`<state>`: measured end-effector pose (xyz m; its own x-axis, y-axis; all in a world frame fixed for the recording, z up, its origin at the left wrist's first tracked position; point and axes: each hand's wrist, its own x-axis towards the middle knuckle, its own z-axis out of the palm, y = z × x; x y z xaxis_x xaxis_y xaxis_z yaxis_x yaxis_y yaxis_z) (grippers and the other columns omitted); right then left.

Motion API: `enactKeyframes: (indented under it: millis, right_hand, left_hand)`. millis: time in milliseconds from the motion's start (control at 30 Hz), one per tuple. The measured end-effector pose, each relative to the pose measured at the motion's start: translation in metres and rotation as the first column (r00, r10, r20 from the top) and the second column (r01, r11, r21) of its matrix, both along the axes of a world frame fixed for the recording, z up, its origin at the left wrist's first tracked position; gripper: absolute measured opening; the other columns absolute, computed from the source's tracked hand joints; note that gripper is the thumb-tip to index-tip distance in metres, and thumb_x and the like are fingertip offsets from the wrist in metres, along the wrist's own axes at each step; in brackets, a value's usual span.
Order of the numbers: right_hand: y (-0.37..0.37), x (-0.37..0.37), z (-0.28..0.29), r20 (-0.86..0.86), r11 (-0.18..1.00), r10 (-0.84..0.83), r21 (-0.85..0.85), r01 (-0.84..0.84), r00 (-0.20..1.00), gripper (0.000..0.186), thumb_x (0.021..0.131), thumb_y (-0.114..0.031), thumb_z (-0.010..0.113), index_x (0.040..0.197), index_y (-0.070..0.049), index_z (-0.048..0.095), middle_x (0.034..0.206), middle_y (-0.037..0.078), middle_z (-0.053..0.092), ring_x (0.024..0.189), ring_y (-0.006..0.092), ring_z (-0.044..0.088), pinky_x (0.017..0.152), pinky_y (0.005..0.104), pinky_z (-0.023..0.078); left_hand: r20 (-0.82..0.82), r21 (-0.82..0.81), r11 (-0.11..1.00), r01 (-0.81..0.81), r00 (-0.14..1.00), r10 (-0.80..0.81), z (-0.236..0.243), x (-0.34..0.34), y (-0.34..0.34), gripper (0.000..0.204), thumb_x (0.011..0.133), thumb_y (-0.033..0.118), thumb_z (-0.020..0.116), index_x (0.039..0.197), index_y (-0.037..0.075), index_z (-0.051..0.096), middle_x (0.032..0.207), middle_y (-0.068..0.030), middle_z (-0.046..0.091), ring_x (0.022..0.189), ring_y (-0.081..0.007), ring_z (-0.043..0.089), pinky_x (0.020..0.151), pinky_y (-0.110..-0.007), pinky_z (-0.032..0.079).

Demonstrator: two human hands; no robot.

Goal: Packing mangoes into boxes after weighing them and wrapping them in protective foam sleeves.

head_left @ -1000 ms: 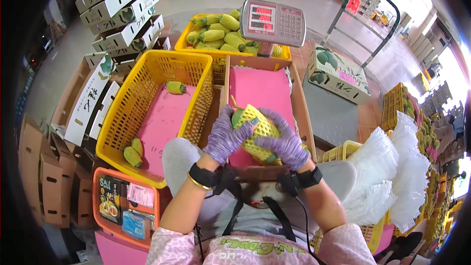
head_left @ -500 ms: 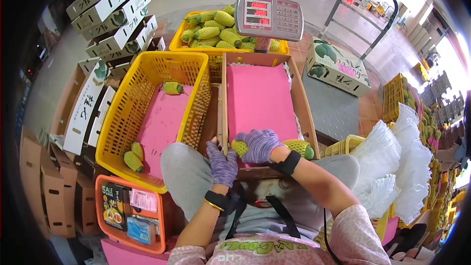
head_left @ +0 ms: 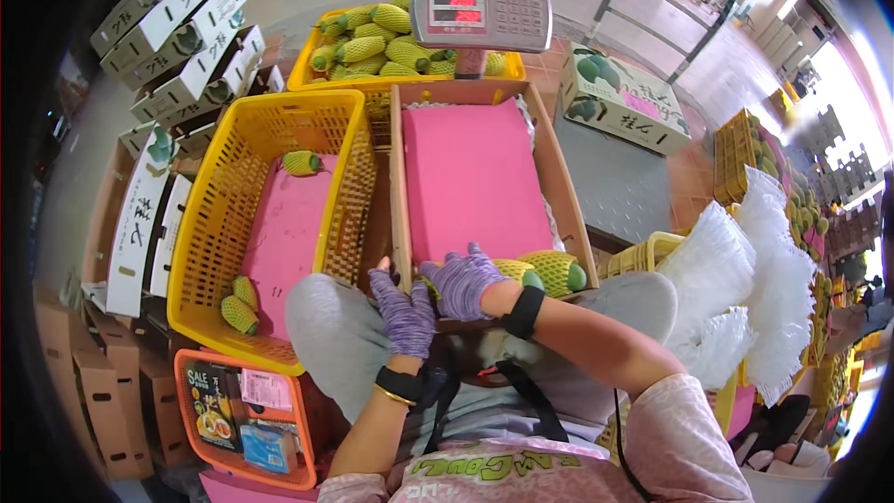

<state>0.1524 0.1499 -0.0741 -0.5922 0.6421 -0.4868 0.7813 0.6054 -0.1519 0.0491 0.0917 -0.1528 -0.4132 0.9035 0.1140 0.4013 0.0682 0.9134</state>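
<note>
A cardboard box point(head_left: 398, 177) lined with a pink sheet point(head_left: 470, 168) sits in front of me. Along its near end lie green fruits in yellow foam nets point(head_left: 562, 274). My right hand point(head_left: 463, 281) is bent over the leftmost fruit, gripping it and mostly hiding it. My left hand point(head_left: 400, 312) touches the box's near left corner, fingers apart. Both wear purple knitted gloves. At the left, a yellow crate point(head_left: 191, 251) holds a few netted fruits point(head_left: 302, 163) on another pink sheet.
Behind the box are a scale point(head_left: 481, 7) and a basket of netted fruit point(head_left: 372, 23). Stacked cartons point(head_left: 163, 28) stand at left, an orange basket point(head_left: 298, 475) below. At right are a printed carton point(head_left: 622, 98), a trolley point(head_left: 684, 19) and white foam nets point(head_left: 708, 289).
Both hands came down from holding a fruit over the box to its near end, where more fruit now shows. My left hand let go. The scale's display changed and the view shifted.
</note>
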Motion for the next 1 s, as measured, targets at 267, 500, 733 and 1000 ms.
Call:
enactKeyframes:
  millis: [267,500,733,1000]
  right_hand:
    - [-0.001,0.005,-0.014,0.063,0.996,0.028,-0.092,-0.022,0.998,0.060,0.078,-0.026,0.050,0.133,-0.013,0.028,0.123,0.020,0.042,0.112,0.0328,0.044,0.092,0.0549,0.028]
    - [0.019,0.108,0.026,-0.518,0.911,-0.413,-0.242,0.335,0.749,0.064,0.073,-0.039,0.059,0.127,-0.012,0.037,0.125,0.013,0.042,0.110,0.0294,0.046,0.097,0.0410,0.029]
    - [-0.002,0.156,0.031,-0.050,0.968,-0.250,0.000,0.250,0.967,0.065,0.065,-0.030,0.066,0.123,-0.016,0.041,0.119,0.009,0.047,0.111,0.0254,0.046,0.098,0.0514,0.023]
    - [0.002,0.140,0.005,0.200,0.967,-0.244,0.118,0.224,0.949,0.064,0.065,-0.045,0.061,0.122,-0.023,0.041,0.106,0.009,0.056,0.103,0.0275,0.052,0.095,0.0598,0.019]
  left_hand:
    - [0.048,0.009,1.000,-0.023,0.999,0.023,-0.003,0.002,0.000,0.056,0.073,-0.002,0.054,0.124,-0.003,0.029,0.115,-0.0172,0.037,0.105,-0.0262,0.039,0.094,-0.034,0.030]
    - [-0.311,-0.022,0.984,0.175,0.935,-0.173,0.039,-0.010,-0.012,0.070,0.069,0.025,0.064,0.126,0.003,0.030,0.126,-0.0216,0.029,0.119,-0.0363,0.028,0.098,-0.048,0.022]
    - [-0.695,-0.281,0.764,0.581,0.426,-0.579,0.074,0.044,-0.010,0.082,0.060,0.046,0.068,0.128,0.018,0.034,0.133,-0.0126,0.027,0.126,-0.0306,0.021,0.096,-0.062,0.009]
    - [-0.626,-0.368,0.738,0.565,0.437,-0.646,0.048,0.055,0.002,0.066,0.063,0.035,0.067,0.124,0.028,0.041,0.122,-0.0114,0.040,0.115,-0.0335,0.035,0.090,-0.064,0.023]
